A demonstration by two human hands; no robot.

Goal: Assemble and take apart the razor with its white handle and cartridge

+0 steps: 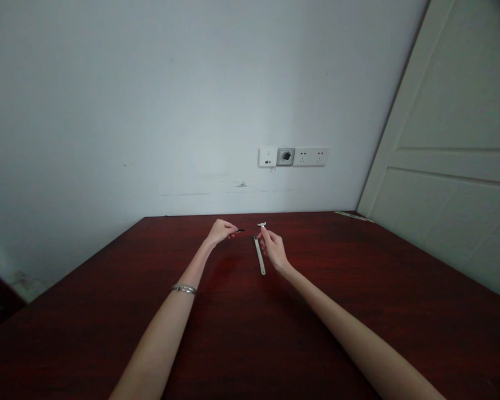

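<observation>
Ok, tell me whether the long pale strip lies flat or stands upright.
Flat: the long pale strip lies along the dark red tabletop, beside the right hand.

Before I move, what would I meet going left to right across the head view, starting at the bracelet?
Silver bracelet → left hand → small dark piece held by it → long pale strip → right hand → double wall socket → pale panelled door.

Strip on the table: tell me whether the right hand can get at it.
Probably yes: the strip lies beside the right hand, its near end uncovered, though that hand holds a small white piece.
</observation>
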